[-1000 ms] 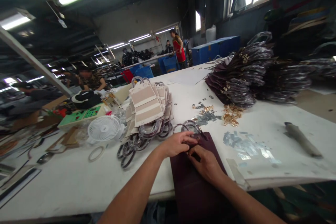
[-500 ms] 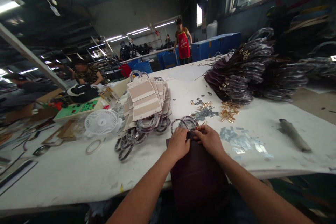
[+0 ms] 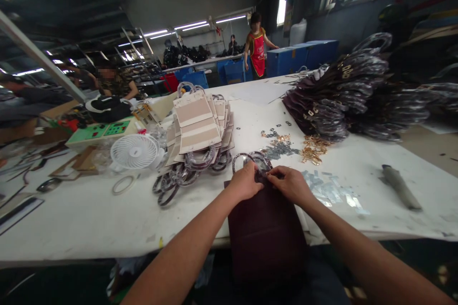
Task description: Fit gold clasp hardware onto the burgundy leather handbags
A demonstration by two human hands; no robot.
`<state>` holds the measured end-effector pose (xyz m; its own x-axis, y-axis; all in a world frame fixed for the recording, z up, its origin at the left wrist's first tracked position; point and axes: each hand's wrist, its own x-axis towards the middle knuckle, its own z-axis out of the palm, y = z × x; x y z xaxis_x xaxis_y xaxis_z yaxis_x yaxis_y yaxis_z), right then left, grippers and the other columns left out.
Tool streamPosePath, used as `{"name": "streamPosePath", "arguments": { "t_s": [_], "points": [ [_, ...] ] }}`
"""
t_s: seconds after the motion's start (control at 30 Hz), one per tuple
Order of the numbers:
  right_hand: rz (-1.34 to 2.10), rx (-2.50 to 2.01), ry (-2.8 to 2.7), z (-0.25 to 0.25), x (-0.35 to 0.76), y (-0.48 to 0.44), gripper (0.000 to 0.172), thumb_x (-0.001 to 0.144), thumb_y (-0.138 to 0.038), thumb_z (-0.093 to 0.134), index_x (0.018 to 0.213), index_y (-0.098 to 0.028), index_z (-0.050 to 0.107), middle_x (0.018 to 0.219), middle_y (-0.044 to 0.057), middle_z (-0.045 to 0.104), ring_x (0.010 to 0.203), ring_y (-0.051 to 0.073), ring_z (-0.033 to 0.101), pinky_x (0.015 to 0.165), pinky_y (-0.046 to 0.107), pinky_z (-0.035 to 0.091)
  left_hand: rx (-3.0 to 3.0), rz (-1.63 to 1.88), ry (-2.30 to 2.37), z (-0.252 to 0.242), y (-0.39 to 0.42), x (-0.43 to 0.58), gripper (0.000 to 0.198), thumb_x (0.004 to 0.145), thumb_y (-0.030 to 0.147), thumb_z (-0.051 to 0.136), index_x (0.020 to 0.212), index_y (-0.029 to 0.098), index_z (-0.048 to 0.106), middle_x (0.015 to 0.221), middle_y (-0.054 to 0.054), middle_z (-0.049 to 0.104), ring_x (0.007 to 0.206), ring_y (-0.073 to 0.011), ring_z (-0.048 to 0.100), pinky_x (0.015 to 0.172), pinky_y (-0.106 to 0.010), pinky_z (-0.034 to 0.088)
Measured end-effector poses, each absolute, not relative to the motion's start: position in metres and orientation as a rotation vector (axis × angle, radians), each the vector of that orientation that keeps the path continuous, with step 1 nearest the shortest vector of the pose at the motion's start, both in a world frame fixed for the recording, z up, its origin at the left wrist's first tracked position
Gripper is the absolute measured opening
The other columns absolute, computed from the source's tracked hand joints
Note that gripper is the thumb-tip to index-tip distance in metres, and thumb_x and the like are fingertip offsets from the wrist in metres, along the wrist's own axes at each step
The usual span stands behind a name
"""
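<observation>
A dark maroon bag panel [image 3: 266,233] hangs over the table's front edge toward me, with plastic-wrapped handles [image 3: 244,161] at its far end. My left hand [image 3: 246,182] is closed on the panel's upper edge, close to the handle base. Just right of it, my right hand [image 3: 290,185] pinches at the same edge; a tiny coppery glint shows at its fingertips, too small to name. Beyond the hands lie gold-coloured metal fittings [image 3: 313,149] and small grey metal pieces [image 3: 282,149]. Flat silvery plates [image 3: 331,188] are scattered right of my right hand.
Stacked beige-backed panels with wrapped handles [image 3: 196,126] lie left of my hands, beside a white fan [image 3: 135,151] and a tape roll [image 3: 123,184]. Dark maroon bag pieces [image 3: 332,90] are piled at right, near a grey roll [image 3: 401,188]. A person in a red apron [image 3: 257,52] stands beyond.
My view has shifted slightly. Both hands stay at the panel's upper edge, with the left wrist turned a little. The person in the red apron has moved an arm toward the blue boxes.
</observation>
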<state>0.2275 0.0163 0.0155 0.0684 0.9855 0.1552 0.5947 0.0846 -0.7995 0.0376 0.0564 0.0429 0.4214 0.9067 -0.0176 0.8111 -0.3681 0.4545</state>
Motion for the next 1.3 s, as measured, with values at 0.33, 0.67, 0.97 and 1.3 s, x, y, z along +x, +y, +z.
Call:
{"name": "streamPosePath", "arguments": {
  "t_s": [0.33,0.67,0.97,1.3],
  "points": [
    [0.572,-1.608,-1.81,0.01,0.235,0.012,0.028,0.089,-0.035,0.062,0.111,-0.027,0.076,0.091,0.002,0.078,0.081,0.023,0.07,0.072,0.033,0.048,2.241,0.265,1.426,0.052,0.061,0.042,0.033,0.07,0.031,0.076,0.097,0.023,0.058,0.089,-0.001,0.066,0.081,-0.0218,0.061,0.065,-0.029,0.039],
    [0.428,-1.549,-1.933,-0.002,0.231,0.004,0.025,0.093,-0.03,0.059,0.114,-0.03,0.074,0.114,0.002,0.076,0.1,0.026,0.071,0.085,0.037,0.051,2.2,0.367,1.397,0.045,0.058,0.041,0.028,0.069,0.026,0.077,0.09,0.023,0.059,0.085,0.002,0.065,0.078,-0.018,0.057,0.064,-0.027,0.035],
    [0.447,-1.634,-1.966,0.011,0.224,0.003,0.018,0.088,-0.026,0.063,0.104,-0.029,0.071,0.084,-0.001,0.074,0.074,0.02,0.065,0.065,0.03,0.037,2.088,0.596,1.461,0.041,0.05,0.044,0.017,0.075,0.018,0.07,0.081,0.021,0.055,0.079,0.004,0.06,0.071,-0.0138,0.05,0.063,-0.027,0.032],
    [0.47,-1.557,-2.084,0.021,0.224,0.005,0.015,0.083,-0.026,0.057,0.089,-0.029,0.071,0.077,0.001,0.072,0.066,0.02,0.063,0.06,0.029,0.037,2.01,0.709,1.508,0.052,0.032,0.046,0.015,0.071,0.014,0.064,0.075,0.021,0.052,0.073,0.003,0.057,0.069,-0.0148,0.05,0.063,-0.028,0.035]
  ]
}}
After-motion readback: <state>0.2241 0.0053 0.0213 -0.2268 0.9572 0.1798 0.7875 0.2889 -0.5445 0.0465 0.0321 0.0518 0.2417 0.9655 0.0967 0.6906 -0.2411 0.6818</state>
